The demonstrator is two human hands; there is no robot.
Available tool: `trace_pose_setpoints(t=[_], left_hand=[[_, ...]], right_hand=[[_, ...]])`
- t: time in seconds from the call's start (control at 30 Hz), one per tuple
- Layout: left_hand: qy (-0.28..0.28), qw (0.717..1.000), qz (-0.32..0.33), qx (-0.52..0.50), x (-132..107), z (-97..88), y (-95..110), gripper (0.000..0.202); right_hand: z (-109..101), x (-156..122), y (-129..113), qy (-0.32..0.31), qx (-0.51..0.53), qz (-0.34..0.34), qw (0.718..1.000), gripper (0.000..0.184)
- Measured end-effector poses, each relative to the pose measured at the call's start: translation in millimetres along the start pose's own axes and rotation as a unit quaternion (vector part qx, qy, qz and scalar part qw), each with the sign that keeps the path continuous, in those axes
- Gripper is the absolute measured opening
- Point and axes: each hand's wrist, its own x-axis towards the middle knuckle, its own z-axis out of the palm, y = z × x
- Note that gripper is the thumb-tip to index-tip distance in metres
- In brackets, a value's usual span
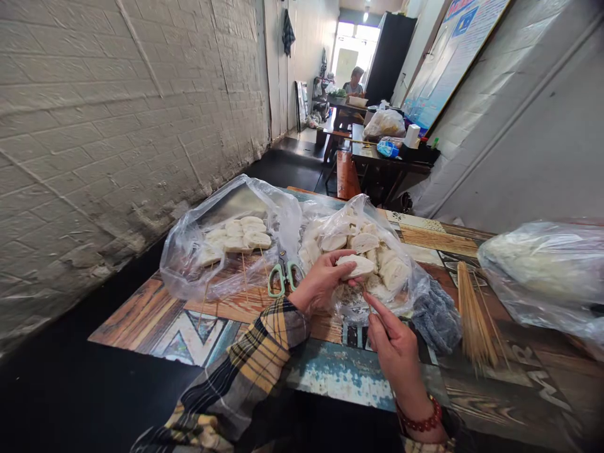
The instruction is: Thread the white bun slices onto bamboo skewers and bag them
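To the right of the scissors (285, 277), fingers of the left hand (323, 277) pinch a white slice (357, 267); those of the right hand (396, 345) pinch a thin stick (366, 294) just below it.

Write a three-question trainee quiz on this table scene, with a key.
1. Short answer: what does the left hand hold?
2. True or false: the scissors are in the right hand.
3. Fill in the gap: a bunch of ____ lies to the right of the grey cloth.

Key:
1. A white piece of food.
2. False; neither hand holds them.
3. Sticks.
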Motion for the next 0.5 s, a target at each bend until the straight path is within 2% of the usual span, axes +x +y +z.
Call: trace_pose_setpoints(t=[0.17,0.5], left_hand=[[-0.003,1.0,-0.002,0.006,0.9,-1.9,-0.6,0.039],[-0.011,1.0,0.001,0.017,1.0,-1.2,-1.6,0.043]], right_hand=[[-0.1,0.7,3.1,-0.003,0.006,-0.001,1.0,0.046],[-0.7,4.0,-6.3,-0.004,0.019,0.0,1.0,0.045]])
